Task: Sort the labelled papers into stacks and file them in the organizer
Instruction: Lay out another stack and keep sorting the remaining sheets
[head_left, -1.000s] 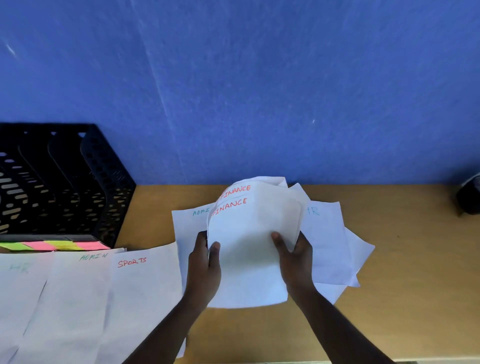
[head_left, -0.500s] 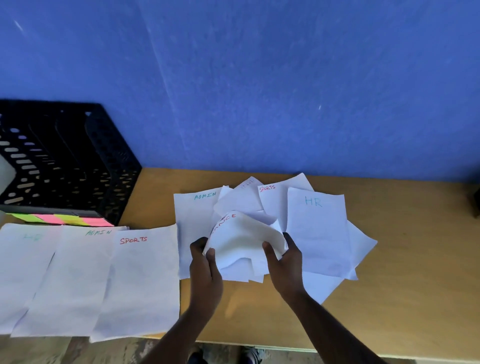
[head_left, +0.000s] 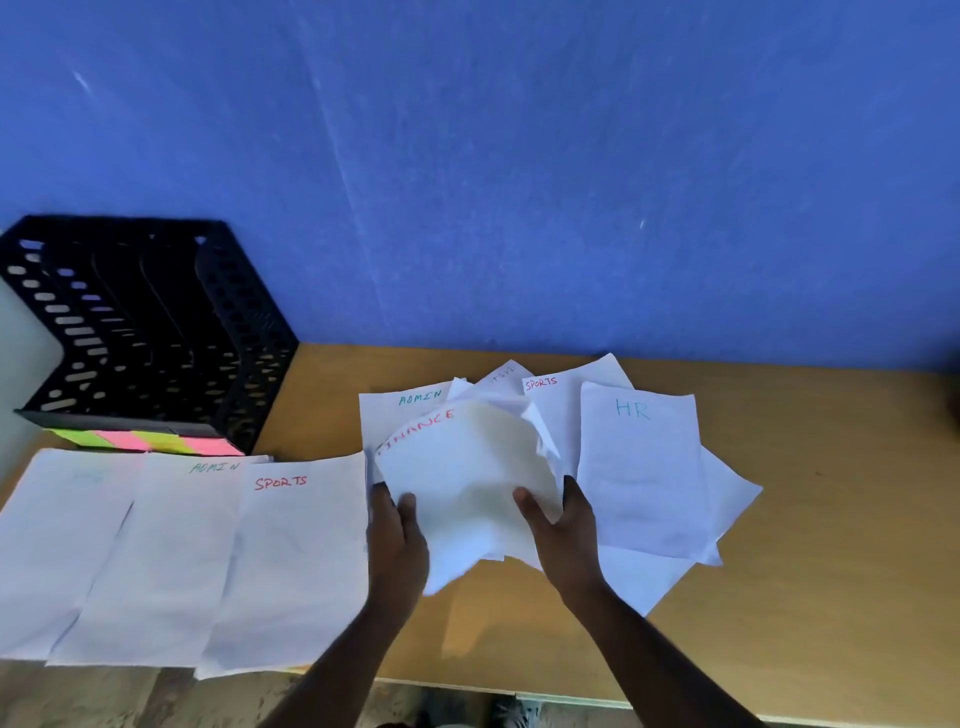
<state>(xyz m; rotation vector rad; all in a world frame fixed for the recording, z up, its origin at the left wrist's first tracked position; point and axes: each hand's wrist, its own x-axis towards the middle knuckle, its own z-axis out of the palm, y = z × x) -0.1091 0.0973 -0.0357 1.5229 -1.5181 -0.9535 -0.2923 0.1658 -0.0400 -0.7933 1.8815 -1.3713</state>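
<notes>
Both hands hold curved white sheets labelled FINANCE (head_left: 462, 467) above the table's middle. My left hand (head_left: 397, 540) grips their left edge and my right hand (head_left: 563, 535) grips the right edge. Beneath them lies a loose pile with an ADMIN sheet (head_left: 395, 415), a SPORTS sheet (head_left: 556, 405) and an HR sheet (head_left: 641, 467) showing. Three sorted stacks lie in a row at the left: a faintly labelled one (head_left: 57, 545), ADMIN (head_left: 171, 545) and SPORTS (head_left: 296, 551). The black slotted organizer (head_left: 145, 332) stands at the back left.
Green and pink sticky tabs (head_left: 145, 440) line the organizer's front edge. A blue wall (head_left: 519, 156) rises right behind the wooden table (head_left: 831, 519). The sorted stacks hang over the table's front edge. Bare wood shows at the right. Floor and shoes show below.
The FINANCE sheets were bent and pulled down toward me off the pile, then opened out wider and shifted slightly left. The HR and SPORTS sheets beneath came into view.
</notes>
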